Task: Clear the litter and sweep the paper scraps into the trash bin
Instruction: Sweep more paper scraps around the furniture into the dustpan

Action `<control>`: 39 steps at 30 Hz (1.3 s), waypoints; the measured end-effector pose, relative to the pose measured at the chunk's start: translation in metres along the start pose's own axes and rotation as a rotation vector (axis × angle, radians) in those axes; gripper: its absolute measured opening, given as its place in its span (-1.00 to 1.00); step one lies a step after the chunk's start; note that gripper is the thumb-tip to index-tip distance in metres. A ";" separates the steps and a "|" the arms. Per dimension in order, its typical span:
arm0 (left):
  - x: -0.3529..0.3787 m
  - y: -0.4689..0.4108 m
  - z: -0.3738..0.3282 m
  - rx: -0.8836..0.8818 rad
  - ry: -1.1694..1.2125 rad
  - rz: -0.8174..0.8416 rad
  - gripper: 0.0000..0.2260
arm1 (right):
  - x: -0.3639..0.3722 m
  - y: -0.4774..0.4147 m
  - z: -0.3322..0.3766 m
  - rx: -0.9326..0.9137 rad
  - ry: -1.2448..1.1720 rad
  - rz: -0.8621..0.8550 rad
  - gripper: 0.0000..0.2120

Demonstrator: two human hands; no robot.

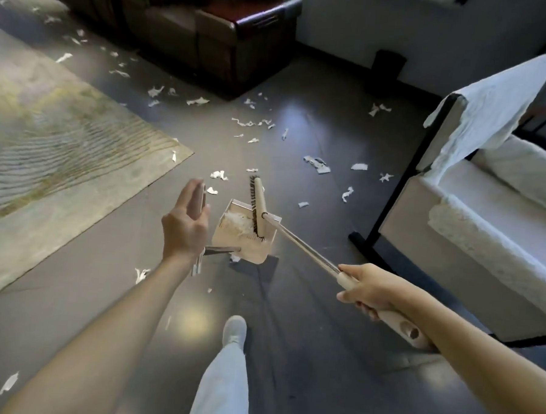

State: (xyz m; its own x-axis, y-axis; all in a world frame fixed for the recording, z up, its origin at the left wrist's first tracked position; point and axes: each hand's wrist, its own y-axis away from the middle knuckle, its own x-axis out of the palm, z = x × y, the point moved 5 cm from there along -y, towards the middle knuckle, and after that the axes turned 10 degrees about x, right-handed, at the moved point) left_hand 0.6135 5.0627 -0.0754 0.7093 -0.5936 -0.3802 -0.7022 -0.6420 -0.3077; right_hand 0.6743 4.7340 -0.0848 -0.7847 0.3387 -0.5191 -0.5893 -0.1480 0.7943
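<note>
Paper scraps (198, 101): strewn over floor (319, 92) between rug (64, 126), brown sofa (211, 29) and white armchair (487, 202); some in dustpan (241, 240). Broom (304, 246) runs lower right to pan, head inside. Left grip (185, 224) clasps dustpan's handle; right grip (371, 291) clasps broom.

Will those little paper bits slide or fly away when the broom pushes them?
The paper scraps look thin, torn and curled, so probably very light and floppy. On the glossy floor they should slide easily before the broom, though a quick stroke might flick some aside. Those in the dustpan could spill if it tips.
</note>
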 end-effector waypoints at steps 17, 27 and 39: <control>0.237 -0.433 -0.043 0.280 0.037 0.188 -0.58 | -0.266 -0.210 0.195 0.006 -0.325 -0.111 -0.48; 0.420 -0.661 -0.070 0.313 0.023 0.228 -0.57 | -0.495 -0.366 0.269 -0.005 -0.357 -0.150 -0.75; 0.643 -0.940 -0.073 0.378 0.218 0.390 -0.54 | -0.716 -0.543 0.373 0.064 -0.380 -0.247 -0.35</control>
State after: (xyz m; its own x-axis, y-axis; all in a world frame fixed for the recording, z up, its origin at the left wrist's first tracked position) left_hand 1.7347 5.2491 0.0332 0.3622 -0.8632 -0.3519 -0.8589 -0.1623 -0.4858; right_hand 1.6278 4.9188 -0.0261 -0.4888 0.6750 -0.5526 -0.7279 0.0336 0.6849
